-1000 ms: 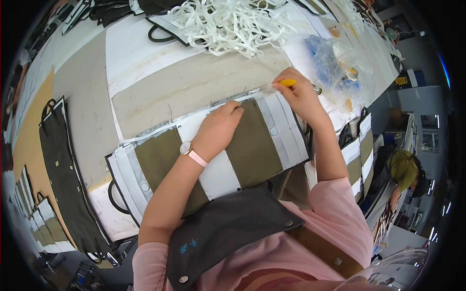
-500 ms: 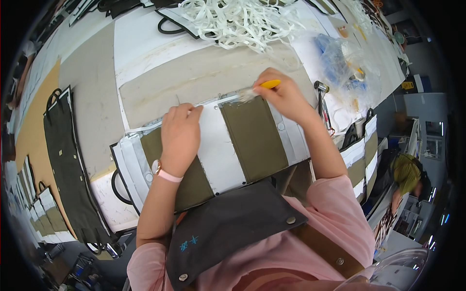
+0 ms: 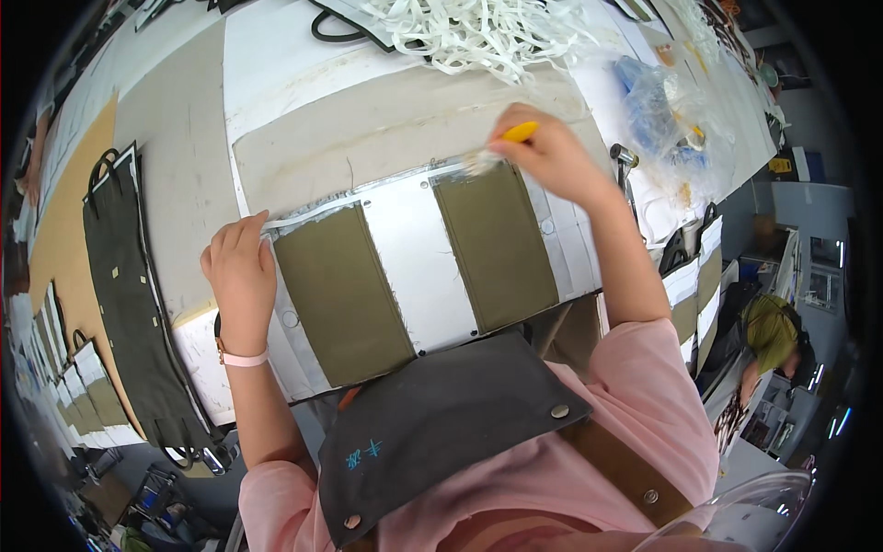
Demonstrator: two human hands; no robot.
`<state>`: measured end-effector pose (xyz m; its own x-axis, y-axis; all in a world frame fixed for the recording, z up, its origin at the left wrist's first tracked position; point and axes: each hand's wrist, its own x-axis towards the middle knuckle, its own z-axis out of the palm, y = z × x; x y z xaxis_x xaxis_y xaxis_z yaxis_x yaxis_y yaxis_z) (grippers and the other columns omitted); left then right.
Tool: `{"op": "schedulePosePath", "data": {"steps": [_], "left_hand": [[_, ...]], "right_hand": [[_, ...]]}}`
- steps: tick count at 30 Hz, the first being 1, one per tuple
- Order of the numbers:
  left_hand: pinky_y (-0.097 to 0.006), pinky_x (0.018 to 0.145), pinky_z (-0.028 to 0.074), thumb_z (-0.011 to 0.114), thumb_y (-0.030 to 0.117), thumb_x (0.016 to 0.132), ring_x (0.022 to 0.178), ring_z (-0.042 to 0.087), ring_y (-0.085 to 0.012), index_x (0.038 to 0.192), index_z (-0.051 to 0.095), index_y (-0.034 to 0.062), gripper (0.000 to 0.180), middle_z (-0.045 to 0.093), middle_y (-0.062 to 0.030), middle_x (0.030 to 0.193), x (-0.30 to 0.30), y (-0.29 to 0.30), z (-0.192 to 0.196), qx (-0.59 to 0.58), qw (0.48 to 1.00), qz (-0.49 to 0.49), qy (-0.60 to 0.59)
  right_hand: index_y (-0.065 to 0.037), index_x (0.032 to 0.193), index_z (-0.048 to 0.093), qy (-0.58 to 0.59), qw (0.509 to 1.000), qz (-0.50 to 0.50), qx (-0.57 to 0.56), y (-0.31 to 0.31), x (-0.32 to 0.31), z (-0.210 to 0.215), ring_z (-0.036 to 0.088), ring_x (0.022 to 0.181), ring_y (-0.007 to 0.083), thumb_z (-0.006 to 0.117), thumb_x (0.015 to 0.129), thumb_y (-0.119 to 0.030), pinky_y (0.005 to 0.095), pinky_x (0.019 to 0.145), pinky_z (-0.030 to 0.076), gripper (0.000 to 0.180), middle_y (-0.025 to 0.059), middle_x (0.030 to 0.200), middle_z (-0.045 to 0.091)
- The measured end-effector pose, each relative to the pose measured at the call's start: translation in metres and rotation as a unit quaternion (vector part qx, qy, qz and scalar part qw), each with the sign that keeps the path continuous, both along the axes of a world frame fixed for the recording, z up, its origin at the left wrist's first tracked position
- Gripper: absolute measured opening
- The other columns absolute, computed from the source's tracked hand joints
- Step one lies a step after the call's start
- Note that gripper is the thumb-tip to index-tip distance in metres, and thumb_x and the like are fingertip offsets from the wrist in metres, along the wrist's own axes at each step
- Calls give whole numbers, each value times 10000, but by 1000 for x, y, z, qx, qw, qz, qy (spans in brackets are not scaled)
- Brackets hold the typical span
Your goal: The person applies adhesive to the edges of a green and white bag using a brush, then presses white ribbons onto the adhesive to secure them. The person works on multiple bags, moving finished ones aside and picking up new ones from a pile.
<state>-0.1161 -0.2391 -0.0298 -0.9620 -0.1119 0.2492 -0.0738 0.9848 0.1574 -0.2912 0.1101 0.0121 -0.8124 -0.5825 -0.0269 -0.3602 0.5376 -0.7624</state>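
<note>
A flat panel (image 3: 418,267), white with two olive fabric patches, lies across the near side of the table. At its far left corner rests my left hand (image 3: 241,267), fingers bent over the edge; whether they pinch the white strip there is hidden. My right hand (image 3: 547,156) is closed around a brush (image 3: 521,132) with a yellow handle. Its pale bristles touch the panel's far edge, above the right olive patch (image 3: 497,248). Along that far edge runs a shiny, wet-looking band (image 3: 336,202).
White strips (image 3: 487,37) are heaped at the back. Clear plastic bags (image 3: 658,110) and a hammer (image 3: 624,158) lie to the right. A dark fabric panel with handles (image 3: 129,285) lies at the left. More olive-and-white pieces (image 3: 685,294) sit at the right edge.
My left hand has slid left along the far edge, from the panel's middle to its left corner, uncovering the left olive patch. The brush has shifted slightly right.
</note>
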Motion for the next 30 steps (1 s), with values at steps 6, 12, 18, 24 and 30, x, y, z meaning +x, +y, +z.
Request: {"op": "schedulePosePath", "data": {"steps": [6, 12, 18, 24, 30], "left_hand": [[-423, 957, 350, 654, 43, 812, 1049, 564, -239, 1121, 658, 111, 317, 646, -45, 1056, -3, -5, 1, 12, 1000, -13, -25], [-404, 968, 348, 659, 51, 807, 1062, 562, -224, 1121, 657, 135, 325, 654, -27, 1073, -5, -10, 3, 10, 999, -13, -29], [-404, 947, 357, 659, 56, 809, 1009, 571, -230, 1044, 683, 120, 244, 654, -29, 1002, -7, -15, -3, 10, 999, -23, -33], [-398, 904, 375, 626, 32, 829, 896, 575, -241, 931, 670, 84, 123, 638, -49, 911, -8, -16, 2, 48, 998, -46, 12], [-374, 836, 396, 593, 51, 870, 769, 584, -261, 936, 613, 66, 70, 635, -72, 827, -1, -18, 1, 104, 993, -45, 8]], "right_hand": [[0, 865, 634, 72, 985, -131, 82, 40, 0, 31, 511, 657, 178, 659, 890, -150, 312, 605, 427, 155, 89, 825, 589], [7, 833, 647, 157, 986, -47, -8, 4, 12, 41, 519, 715, 159, 677, 871, -109, 287, 621, 421, 127, 63, 834, 550], [2, 815, 661, 88, 984, -46, -147, -36, 15, 33, 525, 735, 150, 692, 866, -114, 274, 638, 423, 131, 49, 841, 537], [-1, 800, 637, -79, 977, 29, -198, -102, 48, -7, 514, 778, 136, 679, 850, -54, 261, 693, 402, 85, 40, 849, 546], [19, 785, 627, 14, 997, -12, -76, -53, 24, -1, 505, 737, 147, 665, 844, -52, 268, 650, 398, 99, 49, 826, 531]]}}
